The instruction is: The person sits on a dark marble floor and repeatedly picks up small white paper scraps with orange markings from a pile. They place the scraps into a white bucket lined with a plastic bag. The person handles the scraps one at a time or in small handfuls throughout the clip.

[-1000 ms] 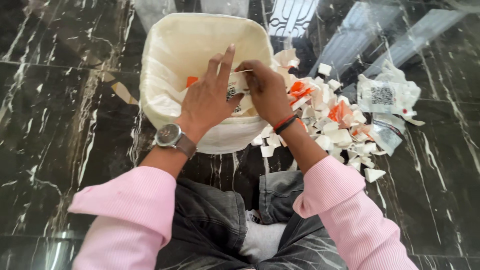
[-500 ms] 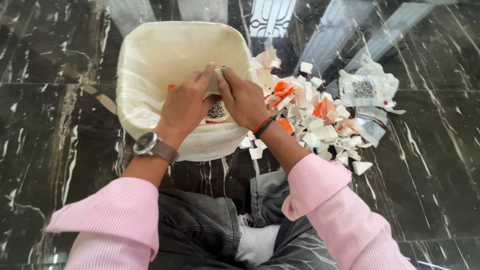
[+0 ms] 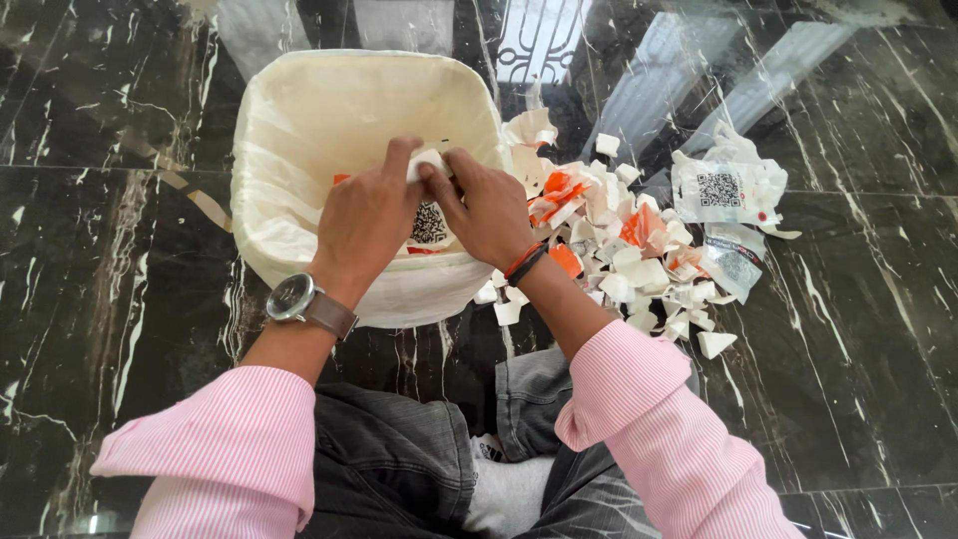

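While over one bin (image 3: 299, 120), two hands (image 3: 429, 205) pinch one scrap (image 3: 427, 160).

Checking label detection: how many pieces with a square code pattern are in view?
2. One on the paper piece between both hands, over the bin; one on the white packet on the floor, far right. Others may be hidden in the scrap pile.

Left hand (image 3: 367, 222): my fingers pinch one edge of a white paper piece (image 3: 427, 165).
Right hand (image 3: 486, 208): pinches the opposite edge, fingertips meeting my left ones.
Under my fingers: a cream lined bin (image 3: 299, 110).
Right of my fingers: torn white and orange scraps (image 3: 619, 240) on black marble floor (image 3: 100, 250).
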